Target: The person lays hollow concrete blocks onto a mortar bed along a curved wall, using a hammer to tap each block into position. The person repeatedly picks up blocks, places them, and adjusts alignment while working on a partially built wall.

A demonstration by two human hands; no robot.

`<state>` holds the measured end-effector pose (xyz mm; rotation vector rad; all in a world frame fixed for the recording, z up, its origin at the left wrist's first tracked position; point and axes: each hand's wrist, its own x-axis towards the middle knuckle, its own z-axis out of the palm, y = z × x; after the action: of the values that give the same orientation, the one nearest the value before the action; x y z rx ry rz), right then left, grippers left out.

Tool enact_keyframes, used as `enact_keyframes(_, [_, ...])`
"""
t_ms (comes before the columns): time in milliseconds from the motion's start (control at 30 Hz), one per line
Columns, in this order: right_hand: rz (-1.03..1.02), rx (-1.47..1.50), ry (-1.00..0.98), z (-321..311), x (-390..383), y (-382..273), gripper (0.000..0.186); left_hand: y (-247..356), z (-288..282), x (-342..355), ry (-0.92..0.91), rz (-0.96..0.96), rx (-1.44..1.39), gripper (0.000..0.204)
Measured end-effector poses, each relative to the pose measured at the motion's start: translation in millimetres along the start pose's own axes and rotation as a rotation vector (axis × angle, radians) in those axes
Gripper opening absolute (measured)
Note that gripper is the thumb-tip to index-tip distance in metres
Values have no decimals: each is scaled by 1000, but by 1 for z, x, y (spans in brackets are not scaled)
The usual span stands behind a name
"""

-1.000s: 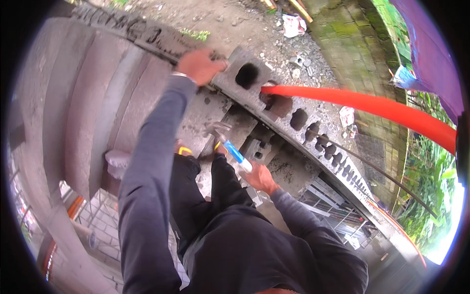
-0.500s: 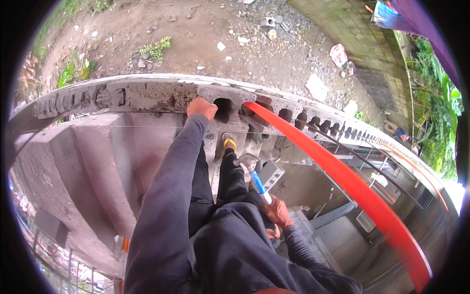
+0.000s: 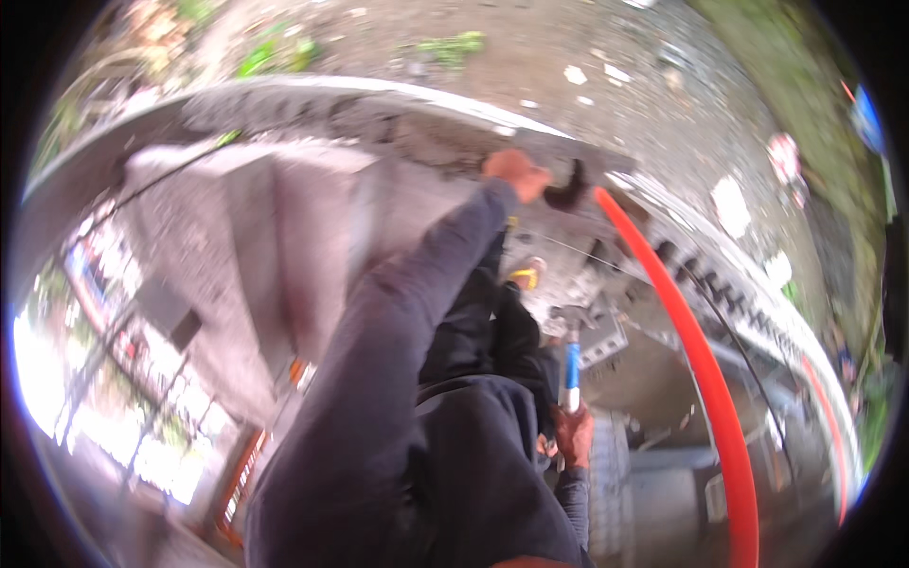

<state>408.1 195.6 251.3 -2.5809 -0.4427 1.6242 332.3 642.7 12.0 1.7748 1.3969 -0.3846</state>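
We find the left hand at the near left corner of a hollow concrete block on top of the wall. Its fingers look curled; motion blur leaves us unable to tell whether they grip the block or only rest against it. The right hand is wrapped around the lower end of a hammer with a blue and white handle. The hammer points away from the body, its head up and well apart from the block.

We note the block in line with a row of hollow blocks running off to the right, their cores open. On this evidence we judge that stretch to be laid and the cores unfilled. To the left of the hand the wall top is a rough band of mortar; we cannot confirm any finished joint there. Whether the block is set level cannot be determined.

A red tube arches from beside the block's core toward the lower right, and a thin dark rod slants beyond it. A loose hollow block lies lower down, near the hammer head. To the left we record stepped concrete; beyond the wall, bare ground with scattered debris.
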Motion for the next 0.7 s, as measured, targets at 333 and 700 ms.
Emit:
enact_keyframes(333, [-149,-357,-119,-39,45,-51,46,-139,-139,-167,439,92,-312,20])
enact_keyframes(700, [-472,-676,-273,-9,130,-156,45,-414,-169,-300,600,-378,329,24])
